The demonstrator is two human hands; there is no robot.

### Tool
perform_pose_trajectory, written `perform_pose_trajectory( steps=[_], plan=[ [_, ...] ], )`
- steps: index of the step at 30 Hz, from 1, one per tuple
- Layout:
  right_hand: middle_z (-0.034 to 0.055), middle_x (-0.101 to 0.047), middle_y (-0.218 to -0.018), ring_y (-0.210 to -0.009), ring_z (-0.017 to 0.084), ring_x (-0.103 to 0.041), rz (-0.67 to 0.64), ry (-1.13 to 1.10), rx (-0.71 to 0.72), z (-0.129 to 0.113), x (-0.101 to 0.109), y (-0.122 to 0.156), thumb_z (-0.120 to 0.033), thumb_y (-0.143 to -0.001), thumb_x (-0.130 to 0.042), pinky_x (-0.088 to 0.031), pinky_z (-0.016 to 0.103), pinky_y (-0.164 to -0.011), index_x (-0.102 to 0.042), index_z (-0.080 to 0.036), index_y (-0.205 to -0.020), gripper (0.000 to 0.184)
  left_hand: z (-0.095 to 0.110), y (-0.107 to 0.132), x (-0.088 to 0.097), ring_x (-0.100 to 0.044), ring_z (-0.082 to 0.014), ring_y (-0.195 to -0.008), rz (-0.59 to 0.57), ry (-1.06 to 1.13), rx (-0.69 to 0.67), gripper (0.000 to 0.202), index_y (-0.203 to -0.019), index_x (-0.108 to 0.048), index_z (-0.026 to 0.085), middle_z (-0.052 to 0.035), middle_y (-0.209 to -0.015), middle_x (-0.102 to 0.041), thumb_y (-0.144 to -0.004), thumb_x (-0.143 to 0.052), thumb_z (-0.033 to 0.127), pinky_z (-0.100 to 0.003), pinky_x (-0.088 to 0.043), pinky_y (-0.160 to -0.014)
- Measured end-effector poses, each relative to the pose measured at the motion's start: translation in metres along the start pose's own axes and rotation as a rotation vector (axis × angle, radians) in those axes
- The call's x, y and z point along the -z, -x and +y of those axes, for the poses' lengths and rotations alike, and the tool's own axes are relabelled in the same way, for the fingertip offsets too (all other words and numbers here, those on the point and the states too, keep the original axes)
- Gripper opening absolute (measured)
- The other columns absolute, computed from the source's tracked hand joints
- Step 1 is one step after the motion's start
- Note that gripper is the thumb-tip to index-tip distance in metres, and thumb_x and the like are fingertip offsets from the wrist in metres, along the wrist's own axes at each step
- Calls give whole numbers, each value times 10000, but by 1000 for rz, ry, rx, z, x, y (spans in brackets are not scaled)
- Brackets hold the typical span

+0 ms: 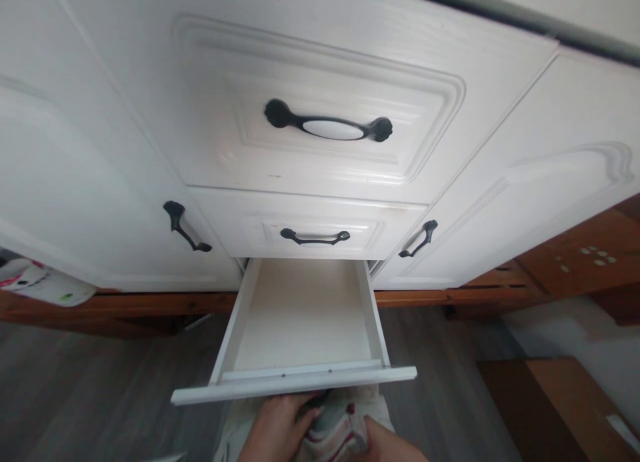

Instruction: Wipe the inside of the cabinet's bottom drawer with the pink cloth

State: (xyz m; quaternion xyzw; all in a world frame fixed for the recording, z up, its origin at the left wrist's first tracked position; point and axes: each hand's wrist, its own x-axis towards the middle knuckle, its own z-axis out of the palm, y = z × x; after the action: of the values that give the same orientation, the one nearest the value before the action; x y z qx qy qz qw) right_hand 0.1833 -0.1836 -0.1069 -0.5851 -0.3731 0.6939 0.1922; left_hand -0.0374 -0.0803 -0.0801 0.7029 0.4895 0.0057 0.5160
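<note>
Head view, looking down a white cabinet front. The bottom drawer (300, 315) stands pulled out toward me; I see only its bare pale floor and side walls. Its front panel (295, 384) shows only as a top edge, so any handle on it is hidden from me.

Both hands sit just below that front edge, at the bottom of the frame. The left hand (277, 429) is cut off at the wrist by the frame edge; its fingers (305, 403) curl over a bunched cloth (335, 430), whitish-grey with red stripes. The right hand (387, 442) is mostly out of frame; only a part of it shows against the cloth's right side. I cannot tell how far its fingers are closed, nor whether they grip the cloth or merely rest on it. The cloth lies outside the drawer, in front of and below the panel, between the two hands. Its full shape is hard to make out, folded and partly covered.

Above: a closed middle drawer with a thin black handle (315, 237), then a larger one bearing a black handle with a white insert (330, 127). Cabinet doors flank both sides. A wood-coloured plinth (150, 305) and grey floor (100, 389) lie below.
</note>
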Motion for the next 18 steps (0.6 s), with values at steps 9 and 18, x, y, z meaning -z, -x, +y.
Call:
perform_pose_trajectory(
  steps=[9,18],
  plan=[
    [79,-789,-954,-917,238,-704,41,49,384,-106,36,37,-481,-792,-706,-563,365,-918,-755,-187,-1061,402,-37,14,27,-698,-248,-1032,-241,658,-24,442,-1082,-742,251,-41,-1140,-779,-702,-792,471,-353,-509,-936],
    [157,-619,-1402,-1383,187,-502,553,974,1269,-199,43,-12,-77,-915,-477,-438,355,-1163,-451,-153,-1447,538,-101,-33,-20,-586,-331,-1294,-896,983,-112,500,-1331,-610,226,-150,-1430,-608,-856,-614,382,-543,-383,-1093]
  ],
)
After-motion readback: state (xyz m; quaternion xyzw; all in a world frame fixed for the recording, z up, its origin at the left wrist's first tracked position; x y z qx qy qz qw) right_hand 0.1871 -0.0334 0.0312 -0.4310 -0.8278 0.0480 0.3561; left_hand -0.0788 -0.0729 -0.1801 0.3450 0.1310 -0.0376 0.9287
